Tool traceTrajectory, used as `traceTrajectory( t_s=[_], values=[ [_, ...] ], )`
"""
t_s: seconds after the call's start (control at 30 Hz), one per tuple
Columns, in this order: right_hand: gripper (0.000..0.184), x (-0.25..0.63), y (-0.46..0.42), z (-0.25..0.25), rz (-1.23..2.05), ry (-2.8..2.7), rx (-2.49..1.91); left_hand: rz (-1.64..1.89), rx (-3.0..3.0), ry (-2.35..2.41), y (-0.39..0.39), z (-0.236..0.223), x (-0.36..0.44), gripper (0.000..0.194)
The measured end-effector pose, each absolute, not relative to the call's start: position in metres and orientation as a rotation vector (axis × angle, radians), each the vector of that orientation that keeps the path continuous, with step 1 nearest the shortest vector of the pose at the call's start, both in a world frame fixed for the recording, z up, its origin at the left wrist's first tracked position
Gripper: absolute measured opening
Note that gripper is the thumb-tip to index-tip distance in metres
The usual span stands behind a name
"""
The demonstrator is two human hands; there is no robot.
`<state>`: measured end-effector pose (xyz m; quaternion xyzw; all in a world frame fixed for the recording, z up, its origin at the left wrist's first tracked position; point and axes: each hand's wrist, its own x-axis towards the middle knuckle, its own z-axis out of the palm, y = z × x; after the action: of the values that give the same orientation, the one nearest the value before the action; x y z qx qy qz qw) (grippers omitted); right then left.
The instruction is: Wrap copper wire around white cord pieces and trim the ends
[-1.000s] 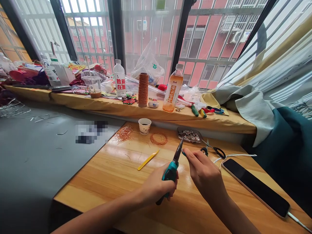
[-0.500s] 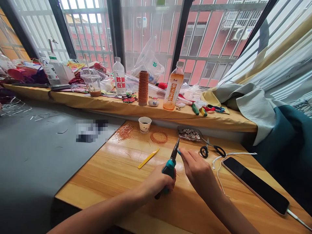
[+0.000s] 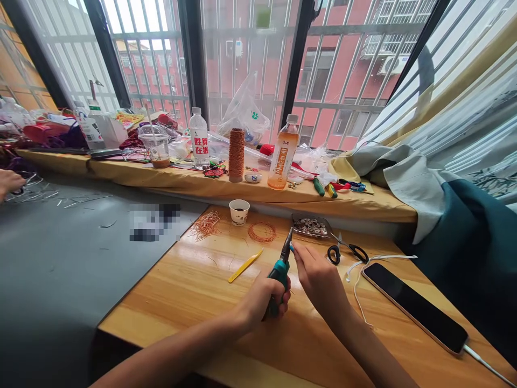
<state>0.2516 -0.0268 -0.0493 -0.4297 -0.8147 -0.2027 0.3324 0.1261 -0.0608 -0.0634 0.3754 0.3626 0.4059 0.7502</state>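
Note:
My left hand [image 3: 269, 296] is wrapped round the teal handles of a pair of long-nose pliers [image 3: 286, 250], whose dark jaws point up and away from me. Close beside the jaws, my right hand [image 3: 317, 272] pinches with thumb and fingertips; what lies in the pinch is too small to make out. Beyond the hands, a coil of copper-coloured wire [image 3: 262, 232] rests on the wooden table [image 3: 181, 302]. Yellow tweezers [image 3: 245, 265] lie left of the pliers. A dark tray [image 3: 311, 225] holds many small pale pieces behind my right hand.
Black-handled scissors [image 3: 357, 252], a white cord [image 3: 359, 302] and a phone [image 3: 416, 307] lie to the right. A paper cup [image 3: 239, 212] stands near a pile of wire bits [image 3: 205, 225]. Bottles and a wire spool [image 3: 236, 155] line the sill. Another person's hand [image 3: 10, 182] shows far left.
The view has tilted up and shifted slightly, so the table things sit a little differently in it. Both my hands keep their grips. Another person's hand has come into view at far left.

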Motion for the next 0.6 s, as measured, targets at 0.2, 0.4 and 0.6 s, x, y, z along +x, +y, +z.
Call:
traceTrajectory(
  t_s=[0.2, 0.4, 0.6],
  values=[
    [0.026, 0.251, -0.021, -0.049, -0.39, -2.193, -1.258, 0.841, 0.713, 0.821, -0.053, -0.064, 0.13, 0.026],
    [0.025, 0.254, -0.017, -0.049, -0.311, -2.2, -1.286, 0.83, 0.692, 0.777, -0.049, -0.068, 0.131, 0.027],
    [0.025, 0.257, -0.016, -0.05, -0.264, -2.168, -1.231, 0.831, 0.714, 0.743, -0.049, -0.074, 0.133, 0.027]
  ],
)
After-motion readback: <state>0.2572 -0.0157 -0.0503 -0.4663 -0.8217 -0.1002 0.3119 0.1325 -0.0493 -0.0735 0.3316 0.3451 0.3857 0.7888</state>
